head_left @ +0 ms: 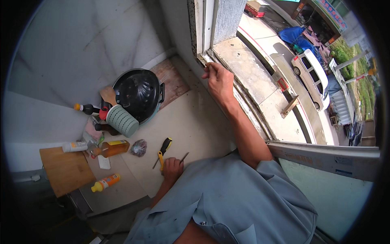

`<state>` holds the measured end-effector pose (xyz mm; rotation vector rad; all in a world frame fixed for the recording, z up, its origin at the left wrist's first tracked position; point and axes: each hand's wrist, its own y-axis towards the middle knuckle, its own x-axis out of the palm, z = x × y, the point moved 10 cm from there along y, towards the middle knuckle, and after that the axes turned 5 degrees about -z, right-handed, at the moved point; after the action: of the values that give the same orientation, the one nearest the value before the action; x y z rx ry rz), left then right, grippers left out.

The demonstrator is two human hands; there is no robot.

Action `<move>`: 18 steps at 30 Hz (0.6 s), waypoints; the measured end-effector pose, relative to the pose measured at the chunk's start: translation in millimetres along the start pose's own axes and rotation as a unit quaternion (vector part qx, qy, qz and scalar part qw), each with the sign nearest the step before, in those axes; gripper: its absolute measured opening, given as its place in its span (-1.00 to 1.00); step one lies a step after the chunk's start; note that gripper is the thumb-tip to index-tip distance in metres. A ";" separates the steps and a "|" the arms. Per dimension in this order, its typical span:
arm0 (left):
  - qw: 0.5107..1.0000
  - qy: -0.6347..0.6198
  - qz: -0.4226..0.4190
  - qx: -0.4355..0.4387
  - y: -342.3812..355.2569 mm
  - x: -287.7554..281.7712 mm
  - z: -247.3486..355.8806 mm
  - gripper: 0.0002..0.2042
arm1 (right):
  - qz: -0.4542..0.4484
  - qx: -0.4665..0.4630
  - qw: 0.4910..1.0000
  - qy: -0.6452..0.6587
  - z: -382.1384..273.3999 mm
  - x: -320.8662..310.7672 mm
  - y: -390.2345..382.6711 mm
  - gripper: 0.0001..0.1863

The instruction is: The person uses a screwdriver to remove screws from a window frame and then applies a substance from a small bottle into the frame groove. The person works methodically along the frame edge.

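Note:
My right hand (220, 84) reaches to the window's sliding track (245, 101), by the upright of the frame. Its fingers are pinched together at the track's far end; whatever they hold, if anything, is too small to make out. Low on the counter, my left hand (173, 169) is closed, and a thin dark rod (185, 157) sticks out from it; the rod's other end is hidden. Just beyond that hand lies a black-and-yellow handled tool (165, 145). A yellow handle-like piece (161, 159) and a thin metal shaft (156, 163) lie close by, touching or nearly touching my fingers.
On the counter (185, 122) stand a black lidded pan (138, 93), a green perforated basket (122, 121) and a dark sauce bottle (87, 108). Nearer are an amber oil bottle (115, 148), a small plastic bag (139, 148), an orange bottle (106, 182) and a wooden board (65, 171).

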<state>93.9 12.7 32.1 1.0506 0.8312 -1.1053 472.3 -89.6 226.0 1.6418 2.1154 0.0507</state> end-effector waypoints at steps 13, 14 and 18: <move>1.000 0.001 0.019 0.011 1.5 4.4 8.2 -0.80 | 0.017 -0.014 1.000 0.010 0.7 -9.1 -8.2 -0.80; 1.000 0.000 0.019 0.011 1.9 3.8 8.9 -0.79 | 0.019 -0.015 1.000 0.009 -0.1 -9.3 -8.7 -0.80; 1.000 0.008 0.017 0.007 -0.2 7.6 5.8 -0.78 | 0.022 -0.022 0.999 0.016 3.4 -5.7 -6.8 -0.80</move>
<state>95.8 4.9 26.8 1.0823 0.8168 -1.0760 468.4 -97.7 222.8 1.6726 2.0873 0.1376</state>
